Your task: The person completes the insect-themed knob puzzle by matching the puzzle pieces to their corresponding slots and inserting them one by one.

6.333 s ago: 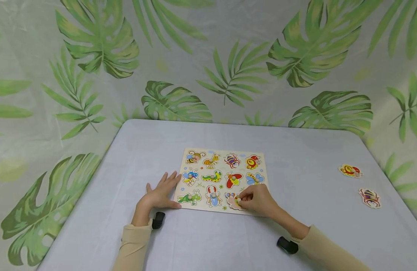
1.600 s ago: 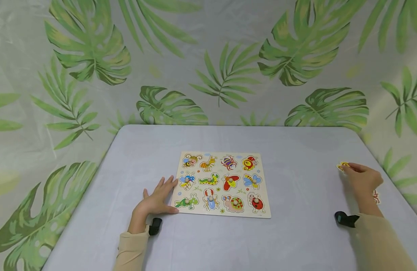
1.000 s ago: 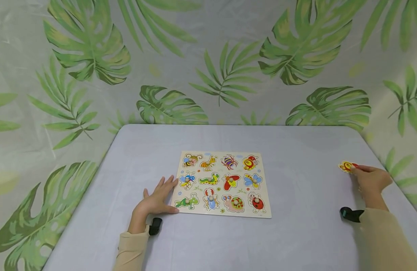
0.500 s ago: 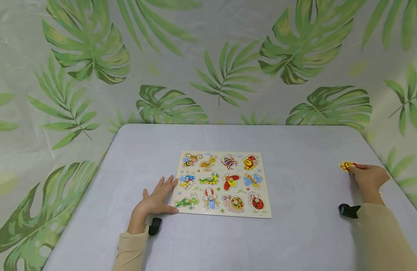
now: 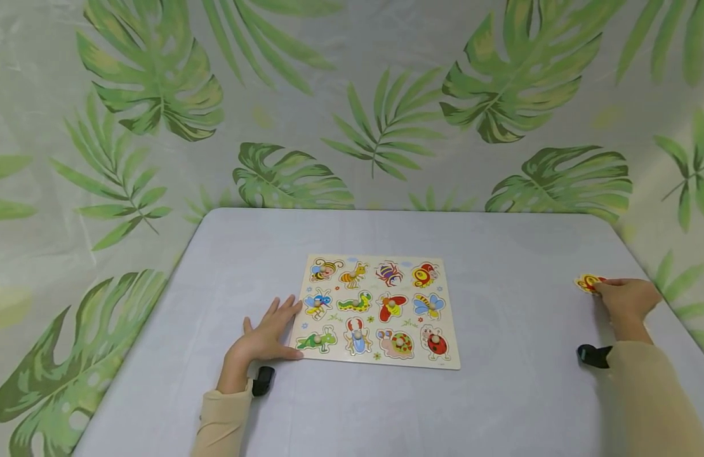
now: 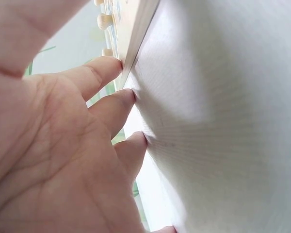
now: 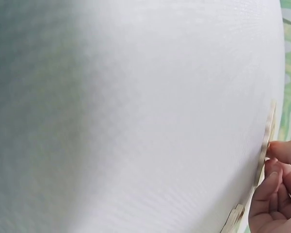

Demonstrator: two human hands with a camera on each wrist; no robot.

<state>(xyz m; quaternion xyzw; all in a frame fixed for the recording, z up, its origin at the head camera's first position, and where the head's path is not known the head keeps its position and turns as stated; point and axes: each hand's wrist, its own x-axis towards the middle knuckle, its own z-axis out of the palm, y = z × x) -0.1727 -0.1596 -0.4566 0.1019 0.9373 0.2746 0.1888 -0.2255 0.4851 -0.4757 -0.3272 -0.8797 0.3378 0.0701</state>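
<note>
A wooden peg puzzle board (image 5: 343, 330) printed with insects lies on the table. Most of its pictures carry round knobs; the purple spider (image 5: 389, 273) and the red-and-yellow butterfly (image 5: 425, 275) at its top right show none. My left hand (image 5: 266, 336) rests at the board's left edge, fingers spread, fingertips touching its side in the left wrist view. Far to the right, my right hand (image 5: 628, 299) pinches a loose red-and-yellow butterfly puzzle piece (image 5: 586, 282). In the right wrist view, that piece (image 7: 265, 153) is seen edge-on, thumb and finger at its knob.
Another puzzle piece (image 7: 233, 219) lies on the table in the right wrist view; in the head view the right hand and arm hide it. The table (image 5: 517, 285) has a pale cloth and rounded far corners. A leaf-patterned curtain (image 5: 386, 95) hangs behind and beside it.
My right hand has left the snail piece on the board, moved to the far right and taken hold of the butterfly piece. Over the last second it barely shifts. The left hand keeps its place.
</note>
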